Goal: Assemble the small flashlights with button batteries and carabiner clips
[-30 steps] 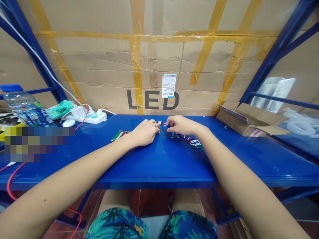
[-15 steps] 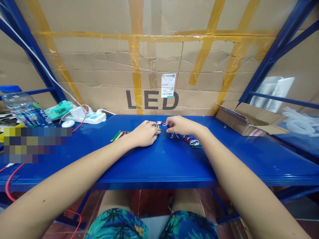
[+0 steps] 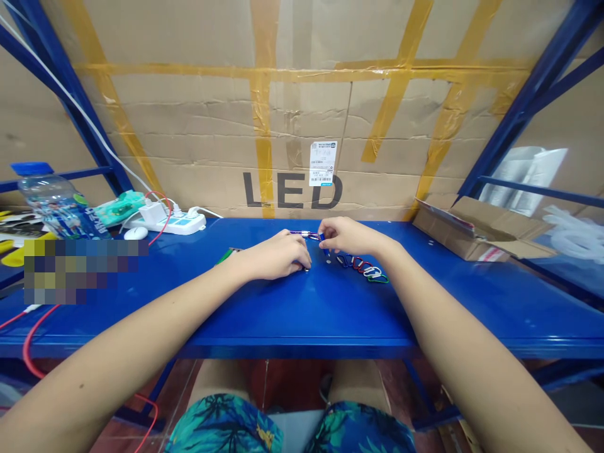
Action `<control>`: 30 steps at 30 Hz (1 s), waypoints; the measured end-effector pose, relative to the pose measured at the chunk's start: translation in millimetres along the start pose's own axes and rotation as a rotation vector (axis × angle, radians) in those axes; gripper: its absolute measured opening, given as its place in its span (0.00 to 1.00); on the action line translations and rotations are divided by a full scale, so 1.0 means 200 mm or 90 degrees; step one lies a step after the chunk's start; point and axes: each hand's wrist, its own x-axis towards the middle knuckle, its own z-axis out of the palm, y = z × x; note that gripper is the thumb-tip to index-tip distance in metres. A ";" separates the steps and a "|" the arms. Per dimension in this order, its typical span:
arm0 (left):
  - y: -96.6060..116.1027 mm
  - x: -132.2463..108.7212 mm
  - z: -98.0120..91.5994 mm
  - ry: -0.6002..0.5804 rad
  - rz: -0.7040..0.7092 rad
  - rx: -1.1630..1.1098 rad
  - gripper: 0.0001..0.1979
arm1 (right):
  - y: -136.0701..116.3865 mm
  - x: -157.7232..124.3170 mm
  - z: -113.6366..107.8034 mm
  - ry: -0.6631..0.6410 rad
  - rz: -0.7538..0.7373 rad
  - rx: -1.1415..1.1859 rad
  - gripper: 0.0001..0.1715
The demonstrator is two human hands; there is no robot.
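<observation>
My right hand [image 3: 348, 236] pinches a small blue tube-like piece [image 3: 324, 244] between thumb and fingertips, held nearly upright just above or on the table. My left hand [image 3: 285, 255] is curled down on the table, fingers bent together. A tiny pale bit shows under its fingertips, too small to name. Behind both hands lies a purple rod with a silver band [image 3: 306, 233]. Right of the tube, a row of carabiners [image 3: 361, 264] in blue, red, white and green lies on the table. A green stick [image 3: 225, 256] lies partly hidden behind my left forearm.
The blue table [image 3: 292, 314] meets a large taped cardboard box [image 3: 198, 126]. At the left are a water bottle [image 3: 61, 201], a white power strip [image 3: 182, 223] and a red cable [image 3: 31, 340]. An open carton [image 3: 462, 229] stands at the right.
My left hand has shifted slightly right and toward me, its fingers curling more. My right hand still holds the blue tube. The whole view has moved slightly.
</observation>
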 end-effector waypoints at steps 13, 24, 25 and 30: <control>0.01 0.02 0.04 0.024 0.023 -0.029 0.08 | 0.12 -0.05 0.04 0.111 -0.094 0.159 0.10; 0.01 0.02 0.03 0.009 0.002 -0.160 0.05 | 0.09 -0.06 0.10 0.057 -0.107 0.133 0.08; 0.02 0.02 0.03 0.007 -0.005 -0.169 0.04 | 0.09 -0.06 0.10 0.055 -0.106 0.126 0.08; 0.02 0.02 0.01 -0.019 -0.037 -0.206 0.02 | 0.11 -0.05 0.11 0.045 -0.110 0.105 0.08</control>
